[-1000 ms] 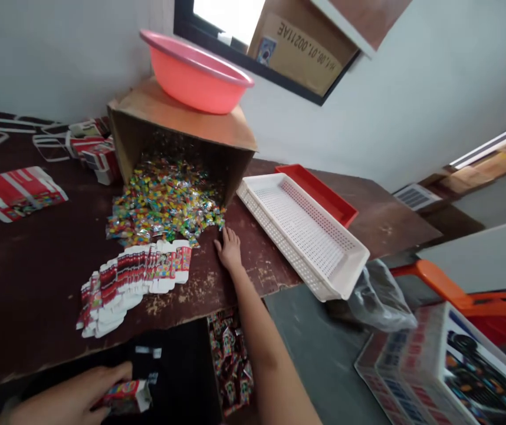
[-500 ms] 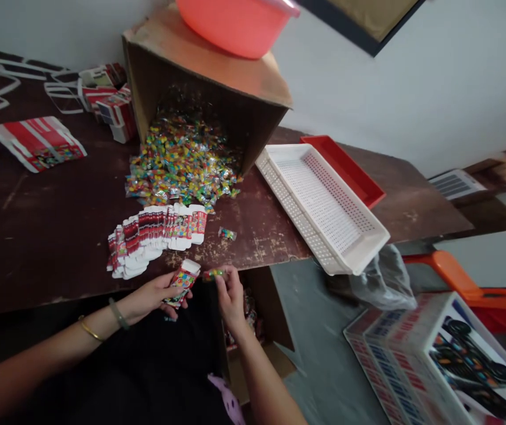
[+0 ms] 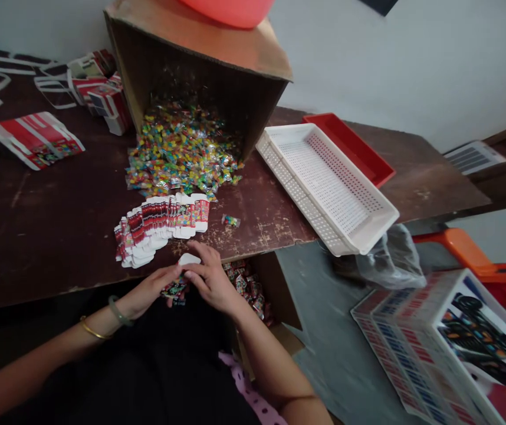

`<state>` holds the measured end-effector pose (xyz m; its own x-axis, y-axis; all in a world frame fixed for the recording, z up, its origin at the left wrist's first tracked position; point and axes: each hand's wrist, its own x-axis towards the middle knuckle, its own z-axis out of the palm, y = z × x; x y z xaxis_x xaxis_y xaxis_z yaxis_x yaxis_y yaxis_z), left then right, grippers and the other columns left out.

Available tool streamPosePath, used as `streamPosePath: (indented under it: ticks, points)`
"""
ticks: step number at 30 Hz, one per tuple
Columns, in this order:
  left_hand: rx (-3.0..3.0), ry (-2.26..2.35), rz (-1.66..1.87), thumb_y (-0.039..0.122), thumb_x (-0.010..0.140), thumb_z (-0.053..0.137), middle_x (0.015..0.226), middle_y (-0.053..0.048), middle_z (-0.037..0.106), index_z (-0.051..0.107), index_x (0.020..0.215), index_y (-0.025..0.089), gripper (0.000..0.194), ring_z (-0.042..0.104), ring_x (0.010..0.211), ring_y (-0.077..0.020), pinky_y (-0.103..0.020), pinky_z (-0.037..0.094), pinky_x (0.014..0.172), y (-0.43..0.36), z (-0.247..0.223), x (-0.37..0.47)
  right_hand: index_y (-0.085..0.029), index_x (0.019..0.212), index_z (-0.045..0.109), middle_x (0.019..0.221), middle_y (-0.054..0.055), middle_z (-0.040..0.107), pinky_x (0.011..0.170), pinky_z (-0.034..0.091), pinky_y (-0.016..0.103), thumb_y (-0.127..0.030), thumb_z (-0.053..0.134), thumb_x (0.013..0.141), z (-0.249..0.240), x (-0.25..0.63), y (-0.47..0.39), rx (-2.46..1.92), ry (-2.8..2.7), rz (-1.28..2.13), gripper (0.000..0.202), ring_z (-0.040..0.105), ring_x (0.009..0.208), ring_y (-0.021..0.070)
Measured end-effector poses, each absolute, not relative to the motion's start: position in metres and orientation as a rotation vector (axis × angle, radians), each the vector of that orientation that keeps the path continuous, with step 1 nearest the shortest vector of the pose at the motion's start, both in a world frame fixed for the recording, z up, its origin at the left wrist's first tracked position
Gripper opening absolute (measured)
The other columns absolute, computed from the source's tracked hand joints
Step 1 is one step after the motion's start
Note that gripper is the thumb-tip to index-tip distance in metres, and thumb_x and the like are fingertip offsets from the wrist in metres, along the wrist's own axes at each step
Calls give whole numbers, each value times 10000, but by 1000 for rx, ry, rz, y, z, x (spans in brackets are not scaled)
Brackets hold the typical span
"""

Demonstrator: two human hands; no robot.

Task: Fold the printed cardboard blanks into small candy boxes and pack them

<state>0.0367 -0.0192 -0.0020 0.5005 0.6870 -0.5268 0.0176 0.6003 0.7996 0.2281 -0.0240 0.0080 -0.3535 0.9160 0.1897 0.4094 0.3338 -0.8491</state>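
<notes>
My left hand [image 3: 150,290] is closed round a small printed candy box [image 3: 176,288], just off the table's front edge. At the box's white upper end, my right hand [image 3: 213,280] has its thumb and fingers against the box. The candy packet that was in my right hand is not visible now; my fingers cover the box's opening. Just beyond my hands lies a fanned row of flattened candy boxes [image 3: 160,221], red and white. One small clear candy packet [image 3: 230,221] rests alone to the right of the row.
A cardboard box [image 3: 200,38] on its side spills many candy packets [image 3: 182,153] onto the table [image 3: 58,218]. White [image 3: 297,198] and red trays stand right. Below the edge, an open carton [image 3: 277,283] contains small filled boxes. Red-striped cartons [image 3: 36,139] lie left.
My right hand has moved left with the candy packet to the small box, and the packet has gone out of sight. The camera view has shifted slightly.
</notes>
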Motion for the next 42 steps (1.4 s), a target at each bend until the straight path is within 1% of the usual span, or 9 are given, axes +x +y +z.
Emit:
streamPosePath:
  ticks: [4, 6, 9, 12, 17, 25, 30, 36, 42]
  points:
    - [691, 974, 474, 615, 875, 484, 813, -102, 710, 681, 1028, 126, 549, 641, 715, -232, -258, 460, 474, -17, -6, 39, -259, 1169, 654, 1093, 59, 620, 789, 517, 312, -365, 595, 893, -14, 220, -38, -1193, -1066, 1438, 302, 598, 836, 150]
    - [664, 960, 454, 541, 848, 565, 849, -103, 726, 690, 1033, 133, 464, 649, 765, -249, -280, 490, 523, -15, -8, 37, -236, 1134, 656, 858, 12, 627, 614, 503, 234, -357, 683, 812, -25, 220, -39, -1100, -739, 1778, 345, 527, 609, 94]
    - [679, 914, 402, 415, 814, 630, 938, -96, 737, 701, 1063, 153, 369, 643, 879, -269, -311, 514, 633, -13, -7, 34, -204, 1030, 680, 779, -18, 620, 540, 476, 189, -282, 729, 730, -29, 221, -38, -1014, -647, 2038, 314, 475, 524, 58]
    - [726, 963, 362, 319, 785, 665, 1010, -70, 728, 702, 1091, 176, 340, 621, 936, -256, -309, 499, 700, -13, -5, 33, -189, 954, 705, 879, 15, 643, 581, 510, 210, -243, 661, 786, -17, 222, -37, -1141, -1065, 1799, 182, 563, 633, 94]
    - [561, 997, 450, 384, 819, 625, 944, -65, 716, 717, 989, 186, 277, 601, 936, -257, -342, 516, 698, -19, -9, 41, -225, 1170, 685, 1110, 81, 652, 919, 499, 312, -274, 517, 948, 5, 225, -42, -1268, -1881, 988, 282, 612, 1039, 175]
    - [639, 781, 387, 369, 863, 652, 1078, -95, 673, 638, 1210, 198, 387, 612, 981, -272, -365, 532, 719, -25, -10, 37, -215, 990, 759, 922, 45, 715, 806, 518, 270, -292, 591, 926, -4, 233, -32, -1274, -1608, 1113, 195, 663, 869, 150]
    - [632, 740, 348, 379, 895, 630, 1133, -112, 647, 599, 1258, 201, 405, 644, 962, -275, -343, 532, 669, -25, -6, 32, -252, 1178, 691, 1097, 52, 692, 934, 480, 332, -314, 578, 938, -4, 239, -44, -1179, -1787, 1038, 272, 615, 1020, 166]
    - [550, 714, 325, 467, 848, 665, 922, -81, 672, 567, 1281, 193, 521, 662, 839, -249, -313, 528, 581, -35, -11, 55, -275, 1183, 687, 1043, 49, 735, 868, 504, 336, -286, 578, 937, 4, 260, -54, -1249, -1877, 1003, 269, 635, 912, 173]
    - [792, 775, 276, 521, 850, 632, 838, -66, 690, 545, 1345, 186, 605, 642, 755, -231, -276, 489, 529, -24, -6, 57, -268, 1118, 719, 1081, 59, 708, 935, 488, 362, -257, 606, 913, -4, 251, -59, -1248, -1804, 928, 235, 619, 1039, 188]
